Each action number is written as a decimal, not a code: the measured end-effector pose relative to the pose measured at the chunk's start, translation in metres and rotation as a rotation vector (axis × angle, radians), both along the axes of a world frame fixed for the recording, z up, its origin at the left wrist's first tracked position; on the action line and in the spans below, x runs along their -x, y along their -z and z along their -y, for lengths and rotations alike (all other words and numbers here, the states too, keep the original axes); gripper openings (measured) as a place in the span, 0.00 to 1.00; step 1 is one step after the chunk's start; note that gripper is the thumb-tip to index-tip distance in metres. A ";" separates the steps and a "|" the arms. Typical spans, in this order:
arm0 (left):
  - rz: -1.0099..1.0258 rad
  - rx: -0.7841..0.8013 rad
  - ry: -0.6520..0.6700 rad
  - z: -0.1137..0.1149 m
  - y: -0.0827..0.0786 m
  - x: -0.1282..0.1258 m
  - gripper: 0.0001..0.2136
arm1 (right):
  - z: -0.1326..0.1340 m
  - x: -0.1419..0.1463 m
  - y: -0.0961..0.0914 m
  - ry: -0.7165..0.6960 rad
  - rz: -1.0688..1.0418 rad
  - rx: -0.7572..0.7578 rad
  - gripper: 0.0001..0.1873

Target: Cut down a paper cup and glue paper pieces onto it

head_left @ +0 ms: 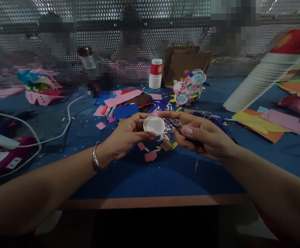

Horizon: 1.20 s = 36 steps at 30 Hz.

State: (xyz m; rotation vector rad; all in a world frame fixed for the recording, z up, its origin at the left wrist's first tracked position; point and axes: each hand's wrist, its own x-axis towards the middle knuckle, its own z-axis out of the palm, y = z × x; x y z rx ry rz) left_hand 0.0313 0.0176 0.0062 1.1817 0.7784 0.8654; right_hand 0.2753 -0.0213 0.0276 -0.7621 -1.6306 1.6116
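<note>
In the middle of the head view, my left hand [125, 132] grips a small white paper cup piece [153, 126] by its edge, thumb below and fingers above. Its pale round face is turned toward me. My right hand [204, 132] is closed round small dark metal scissors [175, 124], mostly hidden by the fingers, with the blades pointing toward the cup piece. The right index fingertip reaches the upper rim of the piece. Under both hands lie pink paper scraps [150, 156] and many small clippings.
Coloured paper sheets [126, 112] lie behind my hands. A short cup stack [155, 74], a decorated paper craft [188, 89] and cardboard [187, 65] stand farther back. At right, a tall cup stack [266, 74] leans near yellow paper [253, 122]. A purple device [10, 155] with a white cable is left.
</note>
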 end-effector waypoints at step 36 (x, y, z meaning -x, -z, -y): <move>-0.034 -0.344 0.261 0.010 0.011 -0.004 0.27 | -0.006 0.012 0.007 0.414 0.310 -0.420 0.08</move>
